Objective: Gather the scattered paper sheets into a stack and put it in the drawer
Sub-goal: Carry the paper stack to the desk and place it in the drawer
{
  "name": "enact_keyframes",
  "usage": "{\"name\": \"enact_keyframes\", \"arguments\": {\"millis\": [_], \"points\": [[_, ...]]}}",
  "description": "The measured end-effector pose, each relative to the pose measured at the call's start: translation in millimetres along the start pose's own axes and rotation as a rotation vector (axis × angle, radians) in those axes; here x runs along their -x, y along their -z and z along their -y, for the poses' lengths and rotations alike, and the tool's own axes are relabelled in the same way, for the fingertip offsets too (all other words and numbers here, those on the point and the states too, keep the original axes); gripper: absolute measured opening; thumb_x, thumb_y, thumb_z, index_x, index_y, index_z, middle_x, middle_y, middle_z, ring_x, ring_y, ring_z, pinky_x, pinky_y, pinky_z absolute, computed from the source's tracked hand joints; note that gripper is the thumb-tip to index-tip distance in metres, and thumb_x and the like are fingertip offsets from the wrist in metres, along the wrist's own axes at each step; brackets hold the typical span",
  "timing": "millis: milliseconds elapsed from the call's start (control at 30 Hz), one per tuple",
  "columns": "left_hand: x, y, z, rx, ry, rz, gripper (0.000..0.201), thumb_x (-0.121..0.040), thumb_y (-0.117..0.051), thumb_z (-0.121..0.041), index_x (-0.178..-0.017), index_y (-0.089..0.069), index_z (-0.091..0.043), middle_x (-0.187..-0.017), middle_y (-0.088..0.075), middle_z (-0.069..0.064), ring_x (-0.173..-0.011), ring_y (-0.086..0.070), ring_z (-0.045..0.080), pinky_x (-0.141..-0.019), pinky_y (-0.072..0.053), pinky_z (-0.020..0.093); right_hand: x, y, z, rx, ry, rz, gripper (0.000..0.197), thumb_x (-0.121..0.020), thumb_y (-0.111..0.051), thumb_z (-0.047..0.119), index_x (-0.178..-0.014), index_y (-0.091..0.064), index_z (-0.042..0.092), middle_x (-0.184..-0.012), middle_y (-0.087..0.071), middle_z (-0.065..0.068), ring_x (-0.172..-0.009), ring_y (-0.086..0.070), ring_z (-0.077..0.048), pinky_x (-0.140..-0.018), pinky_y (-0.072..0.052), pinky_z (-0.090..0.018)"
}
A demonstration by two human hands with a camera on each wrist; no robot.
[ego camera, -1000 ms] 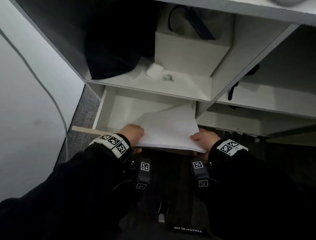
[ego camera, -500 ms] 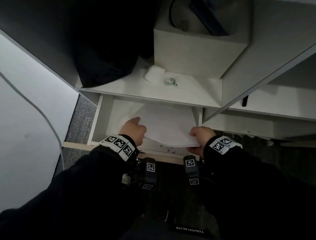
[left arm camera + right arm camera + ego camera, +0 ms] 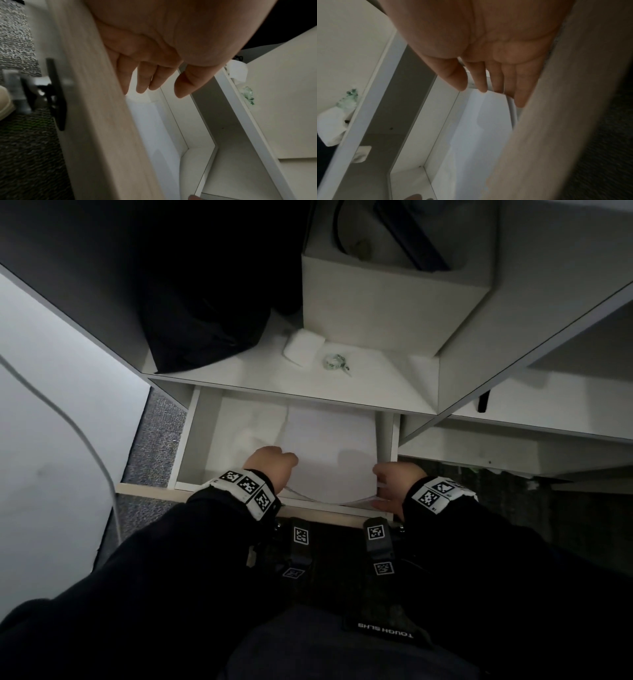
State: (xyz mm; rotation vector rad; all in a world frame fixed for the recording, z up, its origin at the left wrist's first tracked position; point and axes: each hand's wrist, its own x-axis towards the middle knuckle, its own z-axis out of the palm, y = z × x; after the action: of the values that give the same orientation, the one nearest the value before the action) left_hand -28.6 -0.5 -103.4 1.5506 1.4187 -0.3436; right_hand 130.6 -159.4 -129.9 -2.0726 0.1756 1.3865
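Lowering the paper stack (image 3: 329, 453) into the open drawer (image 3: 202, 440), you have both hands at its near edge. Your left hand (image 3: 270, 465) sits at the stack's left corner and your right hand (image 3: 397, 482) at its right corner. In both wrist views the fingers (image 3: 142, 75) reach straight and loose into the drawer, gripping nothing that shows, though the head view cannot confirm contact underneath. The stack lies inside the drawer against its right wall, its far part flat, its near edge bowed and lifted just behind the wooden drawer front (image 3: 96, 108). Judged from this, that raised edge could catch or crumple against the front if you close the drawer before the sheets settle, and loose sheets could fan apart. On the shelf (image 3: 239, 371) above lie a white packet (image 3: 303, 345) and a small green-and-clear object (image 3: 334, 361).
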Motion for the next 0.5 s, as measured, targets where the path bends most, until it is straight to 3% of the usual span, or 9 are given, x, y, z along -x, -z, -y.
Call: {"name": "enact_keyframes", "arguments": {"millis": [67, 133, 200, 267, 367, 433, 500], "points": [[10, 1, 0, 0.012, -0.053, 0.028, 0.042, -0.094, -0.054, -0.023, -0.125, -0.057, 0.005, -0.135, -0.058, 0.021, -0.123, -0.056, 0.037, -0.103, -0.043, 0.04, 8, 1, 0, -0.035, 0.028, 0.035, 0.044, -0.098, -0.052, 0.015, -0.139, -0.047, -0.001, -0.141, -0.05, -0.021, -0.13, -0.05, -0.038, -0.103, -0.047, -0.048], [26, 3, 0, 0.053, -0.128, 0.04, 0.037, -0.093, -0.054, -0.021, -0.124, -0.063, -0.002, -0.133, -0.062, 0.014, -0.121, -0.058, 0.031, -0.107, -0.043, 0.041, 19, 8, 0, -0.018, 0.081, 0.025, 0.043, -0.097, -0.052, 0.016, -0.138, -0.049, 0.003, -0.133, -0.054, -0.017, -0.122, -0.054, -0.035, -0.097, -0.049, -0.045], [42, 5, 1, 0.088, -0.192, 0.017, 0.027, -0.093, -0.053, -0.02, -0.113, -0.07, -0.014, -0.117, -0.07, 0.005, -0.109, -0.064, 0.025, -0.096, -0.05, 0.036, 37, 12, 0, -0.041, 0.161, -0.007, 0.028, -0.093, -0.057, 0.018, -0.12, -0.063, 0.012, -0.115, -0.064, -0.012, -0.101, -0.061, -0.026, -0.081, -0.05, -0.039], [57, 4, 1, 0.077, -0.253, 0.013, 0.019, -0.092, -0.053, -0.021, -0.098, -0.071, -0.017, -0.094, -0.073, 0.001, -0.091, -0.068, 0.024, -0.08, -0.053, 0.034, 58, 14, 0, 0.1, 0.301, -0.061, 0.01, -0.091, -0.058, 0.018, -0.091, -0.068, 0.017, -0.1, -0.071, -0.012, -0.083, -0.065, -0.02, -0.071, -0.051, -0.03], [75, 0, 4, -0.058, -0.278, 0.059, 0.022, -0.09, -0.054, -0.024, -0.083, -0.071, -0.011, -0.074, -0.071, 0.002, -0.075, -0.068, 0.026, -0.081, -0.057, 0.04, 87, 10, -3, 0.212, 0.439, -0.057, 0.019, -0.092, -0.055, 0.017, -0.077, -0.066, 0.014, -0.079, -0.071, -0.007, -0.065, -0.062, -0.019, -0.054, -0.046, -0.02], [86, -5, 8, -0.172, -0.249, 0.136, 0.029, -0.089, -0.051, -0.026, -0.077, -0.073, -0.011, -0.068, -0.073, 0.001, -0.074, -0.072, 0.027, -0.08, -0.058, 0.037, 103, 4, -6, 0.28, 0.46, 0.006, 0.023, -0.092, -0.054, 0.019, -0.076, -0.066, 0.009, -0.07, -0.071, -0.007, -0.06, -0.063, -0.024, -0.055, -0.049, -0.024], [93, -11, 13, -0.371, -0.229, 0.205, 0.035, -0.09, -0.049, -0.03, -0.082, -0.075, -0.009, -0.075, -0.075, 0.004, -0.078, -0.072, 0.028, -0.08, -0.057, 0.034, 114, -3, -9, 0.38, 0.458, 0.08, 0.029, -0.094, -0.053, 0.024, -0.078, -0.068, 0.006, -0.071, -0.074, -0.009, -0.064, -0.068, -0.027, -0.061, -0.054, -0.031]]}}
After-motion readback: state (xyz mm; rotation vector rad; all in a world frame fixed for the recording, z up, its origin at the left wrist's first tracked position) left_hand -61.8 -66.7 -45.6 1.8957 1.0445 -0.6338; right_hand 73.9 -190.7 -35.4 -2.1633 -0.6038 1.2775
